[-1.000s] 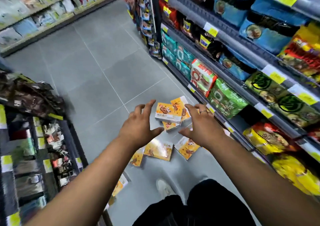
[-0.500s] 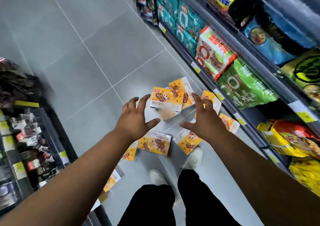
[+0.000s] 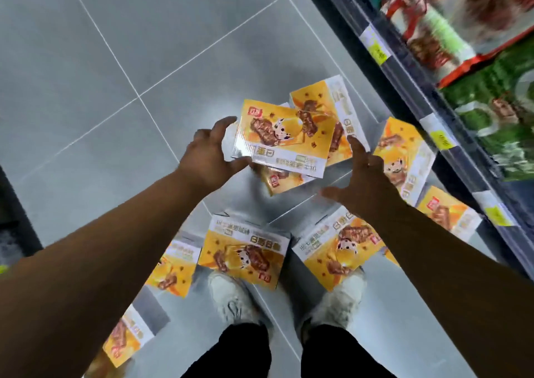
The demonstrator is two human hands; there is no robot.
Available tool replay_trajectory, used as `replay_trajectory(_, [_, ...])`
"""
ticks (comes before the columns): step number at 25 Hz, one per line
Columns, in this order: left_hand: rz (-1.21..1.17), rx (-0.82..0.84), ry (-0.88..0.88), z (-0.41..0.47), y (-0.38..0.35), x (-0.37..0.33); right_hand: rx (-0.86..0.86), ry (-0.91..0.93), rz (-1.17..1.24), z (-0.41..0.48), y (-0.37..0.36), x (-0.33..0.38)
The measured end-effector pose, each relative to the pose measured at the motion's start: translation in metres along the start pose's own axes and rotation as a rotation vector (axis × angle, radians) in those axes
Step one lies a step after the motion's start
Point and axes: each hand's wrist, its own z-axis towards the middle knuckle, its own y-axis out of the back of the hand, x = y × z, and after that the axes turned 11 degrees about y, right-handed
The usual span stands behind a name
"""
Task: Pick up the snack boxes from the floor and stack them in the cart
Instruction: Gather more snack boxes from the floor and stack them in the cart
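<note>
Several orange-and-white snack boxes lie scattered on the grey tiled floor (image 3: 115, 59). One snack box (image 3: 284, 137) lies on top of two others (image 3: 320, 100) (image 3: 286, 179). My left hand (image 3: 213, 158) is at its left end, fingers at the top corner and thumb at the lower edge, touching it. My right hand (image 3: 361, 184) hovers open by its right end, fingers spread, index fingertip close to the edge. More boxes lie by my feet (image 3: 245, 256) (image 3: 338, 247), to the left (image 3: 176, 267) (image 3: 127, 337), and along the shelf base (image 3: 404, 158) (image 3: 448, 215). No cart is in view.
A store shelf (image 3: 404, 94) with yellow price tags runs along the right, holding red-and-white bags (image 3: 476, 30) and green bags (image 3: 497, 111). My white shoes (image 3: 231, 299) (image 3: 338, 299) stand among the boxes. A dark rack edge (image 3: 11, 204) shows at the left.
The view has tilted down and closer to the floor. Both hands have dropped toward the top box, and the left hand now touches its left end.
</note>
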Motion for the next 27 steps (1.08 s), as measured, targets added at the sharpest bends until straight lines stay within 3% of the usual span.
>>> replay_trajectory(7, [-0.160, 0.081, 0.013, 0.121, -0.078, 0.016, -0.073, 0.016, 0.015, 0.113, -0.074, -0.054])
replay_trajectory(10, [-0.235, 0.151, 0.000, 0.140, -0.099, 0.011, -0.086, 0.071, 0.061, 0.141, -0.091, -0.057])
replay_trajectory(14, [-0.196, 0.106, -0.018, 0.137, -0.102, 0.002, -0.108, 0.040, 0.120, 0.141, -0.093, -0.053])
replay_trajectory(22, [-0.211, 0.097, -0.099, 0.037, -0.021, -0.023, -0.135, 0.054, 0.085, 0.047, -0.007, 0.021])
replay_trajectory(27, [-0.243, 0.073, -0.125, -0.065, 0.091, -0.059, -0.147, 0.039, 0.052, -0.048, 0.090, 0.108])
